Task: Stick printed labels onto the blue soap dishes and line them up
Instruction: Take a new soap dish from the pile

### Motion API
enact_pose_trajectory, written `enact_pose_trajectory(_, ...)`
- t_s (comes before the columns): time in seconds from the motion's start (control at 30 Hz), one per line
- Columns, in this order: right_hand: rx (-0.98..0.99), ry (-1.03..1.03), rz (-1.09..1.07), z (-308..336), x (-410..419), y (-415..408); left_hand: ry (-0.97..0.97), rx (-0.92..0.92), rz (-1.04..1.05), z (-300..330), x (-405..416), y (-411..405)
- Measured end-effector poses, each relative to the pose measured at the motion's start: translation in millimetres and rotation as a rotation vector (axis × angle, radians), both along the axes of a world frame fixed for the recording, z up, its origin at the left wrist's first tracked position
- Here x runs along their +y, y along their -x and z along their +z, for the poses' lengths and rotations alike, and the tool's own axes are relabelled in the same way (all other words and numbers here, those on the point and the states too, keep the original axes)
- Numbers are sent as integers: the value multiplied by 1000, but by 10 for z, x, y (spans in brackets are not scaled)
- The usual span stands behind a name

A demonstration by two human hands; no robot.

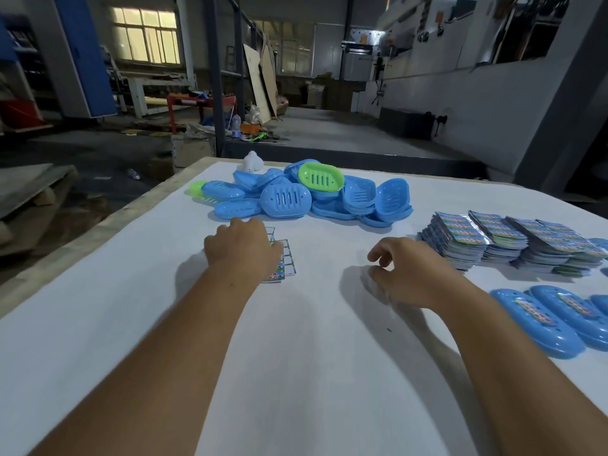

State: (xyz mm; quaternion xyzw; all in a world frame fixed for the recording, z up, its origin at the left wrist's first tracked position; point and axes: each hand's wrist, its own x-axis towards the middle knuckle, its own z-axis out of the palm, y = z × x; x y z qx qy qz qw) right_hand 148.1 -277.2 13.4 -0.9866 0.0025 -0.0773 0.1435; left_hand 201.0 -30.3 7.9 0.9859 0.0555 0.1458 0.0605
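— What's nearest the camera?

— Two bare forearms reaching out over the white surface [131, 340]. The left hand [241, 246] lies knuckles-up on a small sheet of printed labels [287, 261]; the sheet pokes out from under its right side. The fingertips are hidden, so I can't tell whether it pinches the sheet or only rests on it.

— And the other hand?

— The right hand [406, 269] hovers just above the surface, fingers loosely curled and holding nothing. The two hands are well apart, with bare surface between them.

— Any finished pieces?

— At the right edge, level with the right wrist, a row of labelled blue soap dishes [539, 324] lies side by side, each with a colourful label on its top (the row runs out of view, so the count is unclear).

— Farther on?

— Beyond that row, stacks of printed labels [503, 238] stand in several piles touching one another. Towards the far middle of the surface is a loose heap of blue soap dishes [286, 199] — some upside down, some tilted on their sides. One green soap dish [320, 177] sits on top of the heap, and a second green one [196, 187] peeks out at its left end. A small white object [251, 162] stands just behind the heap near the far edge.
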Motion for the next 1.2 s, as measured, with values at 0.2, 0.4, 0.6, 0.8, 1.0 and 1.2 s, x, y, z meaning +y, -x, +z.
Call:
enact_pose_trajectory(0.2, -62, -22, 9, -37, 68, -8, -102, -194, -142, -22, -95, -568)
enact_pose_trajectory(0.4, -90, -26, 18, -54, 67, -22, -223, -49, -281, 91, 1, -1093)
enact_pose_trajectory(0.6, -128, -44, 32, -39, 67, -47, -181, -227, -354, 49, -43, -1179)
enact_pose_trajectory(0.8, -196, -93, -4, -29, 41, -65, 214, -264, -486, 106, -76, -903)
enact_pose_trajectory(1.0, -450, -310, -117, 54, -18, -92, 417, 164, -748, 138, -341, -230)
enact_pose_trajectory(1.2, -464, -326, -145, 51, -42, -70, 362, 333, -746, 52, -399, 44)
